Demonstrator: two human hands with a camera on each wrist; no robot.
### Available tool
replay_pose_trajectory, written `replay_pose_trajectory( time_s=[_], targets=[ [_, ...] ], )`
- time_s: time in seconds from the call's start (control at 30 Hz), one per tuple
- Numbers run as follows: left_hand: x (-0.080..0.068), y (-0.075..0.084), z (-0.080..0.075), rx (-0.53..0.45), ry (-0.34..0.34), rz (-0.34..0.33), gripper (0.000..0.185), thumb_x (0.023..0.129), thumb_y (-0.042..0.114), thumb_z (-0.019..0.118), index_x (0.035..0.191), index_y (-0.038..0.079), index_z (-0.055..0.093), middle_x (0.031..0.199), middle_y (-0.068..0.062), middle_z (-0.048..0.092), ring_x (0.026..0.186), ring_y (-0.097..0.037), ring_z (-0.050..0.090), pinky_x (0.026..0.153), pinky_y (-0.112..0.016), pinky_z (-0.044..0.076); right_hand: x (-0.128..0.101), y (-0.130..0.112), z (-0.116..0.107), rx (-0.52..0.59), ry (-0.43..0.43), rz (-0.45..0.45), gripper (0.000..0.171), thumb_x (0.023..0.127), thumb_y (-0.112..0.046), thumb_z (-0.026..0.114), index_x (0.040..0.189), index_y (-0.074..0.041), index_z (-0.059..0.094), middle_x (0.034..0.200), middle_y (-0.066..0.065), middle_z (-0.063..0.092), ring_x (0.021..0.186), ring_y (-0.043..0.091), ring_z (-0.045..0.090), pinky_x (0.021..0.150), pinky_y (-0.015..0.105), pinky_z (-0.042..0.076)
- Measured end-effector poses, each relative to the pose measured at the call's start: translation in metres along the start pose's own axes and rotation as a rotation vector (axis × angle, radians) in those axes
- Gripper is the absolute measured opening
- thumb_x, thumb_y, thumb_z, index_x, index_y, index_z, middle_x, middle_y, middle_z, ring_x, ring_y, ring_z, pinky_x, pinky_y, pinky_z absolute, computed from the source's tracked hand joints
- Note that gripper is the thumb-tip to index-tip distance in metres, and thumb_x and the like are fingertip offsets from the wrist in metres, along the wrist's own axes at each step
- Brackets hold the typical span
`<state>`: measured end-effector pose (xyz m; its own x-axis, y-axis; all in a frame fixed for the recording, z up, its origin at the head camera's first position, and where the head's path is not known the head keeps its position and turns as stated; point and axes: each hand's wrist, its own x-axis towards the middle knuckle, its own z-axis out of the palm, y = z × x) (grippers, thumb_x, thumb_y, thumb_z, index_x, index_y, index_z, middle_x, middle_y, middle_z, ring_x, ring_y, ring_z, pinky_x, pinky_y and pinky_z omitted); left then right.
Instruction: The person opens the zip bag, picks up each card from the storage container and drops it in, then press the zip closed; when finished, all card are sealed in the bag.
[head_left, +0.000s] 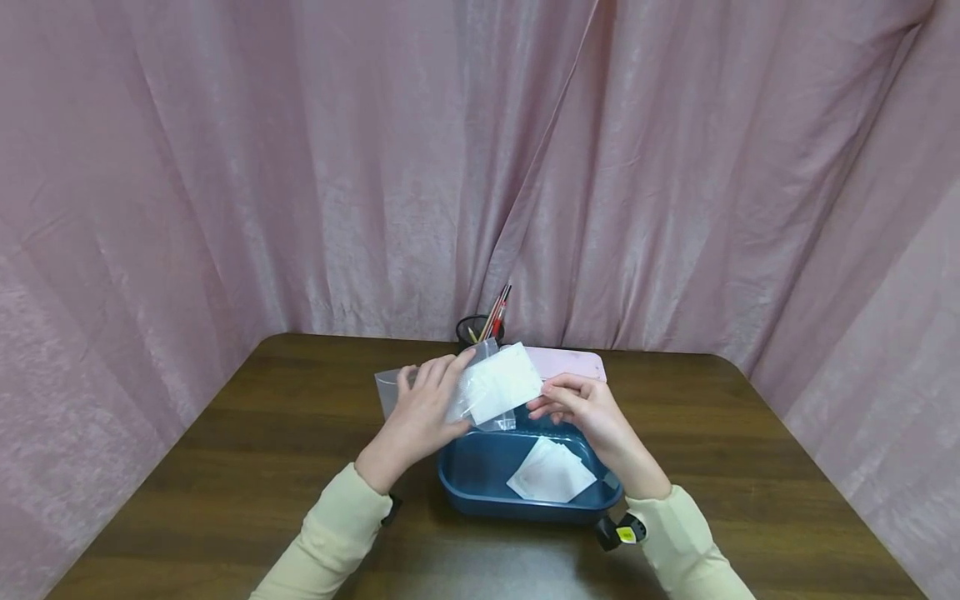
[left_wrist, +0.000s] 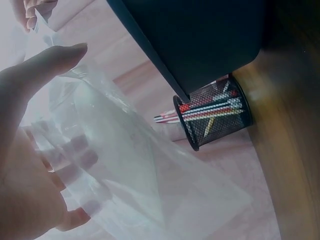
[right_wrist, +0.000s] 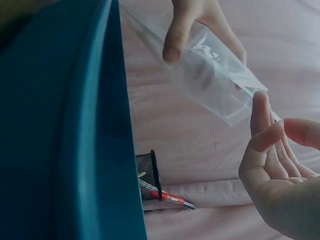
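My left hand [head_left: 420, 412] holds up a clear plastic bag [head_left: 495, 387] with a white pad inside, above the far rim of a blue tray [head_left: 480, 500]. In the left wrist view the thumb [left_wrist: 50, 60] lies on the bag [left_wrist: 125, 165], with the fingers behind it. In the right wrist view the left hand [right_wrist: 200, 20] pinches the bag [right_wrist: 210, 75] near its top. My right hand [head_left: 581, 408] is just right of the bag and holds nothing. Its fingers [right_wrist: 265, 130] are loosely extended, with the tips at the bag's free corner. White sheets [head_left: 551, 471] lie in the tray.
A black mesh pen cup [head_left: 474, 327] with pens stands at the table's far edge, and a pink flat box [head_left: 573, 362] lies beside it. Another clear bag [head_left: 388, 390] lies on the table behind my left hand. Pink curtains close in the back and sides.
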<state>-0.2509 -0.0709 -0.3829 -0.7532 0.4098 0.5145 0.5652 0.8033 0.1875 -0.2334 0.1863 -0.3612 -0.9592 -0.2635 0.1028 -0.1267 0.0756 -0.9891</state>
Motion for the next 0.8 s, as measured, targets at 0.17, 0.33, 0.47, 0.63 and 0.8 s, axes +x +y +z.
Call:
replay_pose_trajectory(
  time_s=[0.17,0.33,0.47,0.63,0.8],
  targets=[
    [-0.001,0.003,0.001,0.0,-0.014,0.005,0.101,0.068,0.028,0.088,0.149,0.021,0.028,0.136,-0.011,0.049,0.124,-0.03,0.046,0.1,-0.061,0.031,0.001,0.004,0.006,-0.018,-0.032,0.023,0.028,0.096,-0.018,0.059,0.11,0.006,0.062,0.081,-0.005,0.074,0.078,0.01,0.071,0.07,0.023,0.051],
    [-0.001,0.007,0.003,0.005,-0.025,0.022,0.101,0.067,0.03,0.088,0.148,0.021,0.029,0.135,-0.01,0.049,0.124,-0.029,0.046,0.1,-0.061,0.031,0.001,0.007,0.01,-0.041,-0.061,0.012,0.032,0.096,-0.017,0.059,0.112,0.011,0.061,0.079,-0.006,0.073,0.072,0.01,0.069,0.066,0.02,0.05],
    [-0.001,0.011,0.004,0.002,-0.028,0.04,0.1,0.068,0.029,0.088,0.149,0.021,0.029,0.135,-0.01,0.049,0.124,-0.03,0.047,0.1,-0.061,0.031,0.001,0.009,0.011,-0.066,-0.074,-0.01,0.029,0.096,-0.014,0.06,0.11,0.012,0.062,0.072,-0.006,0.07,0.063,0.01,0.063,0.059,0.018,0.047],
    [-0.002,0.013,0.007,0.021,-0.023,0.063,0.1,0.068,0.032,0.087,0.148,0.02,0.029,0.135,-0.01,0.05,0.123,-0.029,0.048,0.099,-0.059,0.033,0.002,0.012,0.014,-0.089,-0.073,-0.019,0.028,0.095,-0.013,0.061,0.106,0.012,0.064,0.064,-0.006,0.065,0.054,0.007,0.056,0.053,0.017,0.044],
    [-0.003,0.015,0.008,0.02,-0.014,0.08,0.1,0.068,0.033,0.088,0.148,0.02,0.03,0.135,-0.01,0.05,0.123,-0.029,0.048,0.098,-0.059,0.034,0.002,0.013,0.014,-0.151,-0.066,-0.023,0.026,0.095,-0.013,0.06,0.105,0.011,0.065,0.062,-0.003,0.062,0.051,0.008,0.052,0.051,0.019,0.044]
  ],
)
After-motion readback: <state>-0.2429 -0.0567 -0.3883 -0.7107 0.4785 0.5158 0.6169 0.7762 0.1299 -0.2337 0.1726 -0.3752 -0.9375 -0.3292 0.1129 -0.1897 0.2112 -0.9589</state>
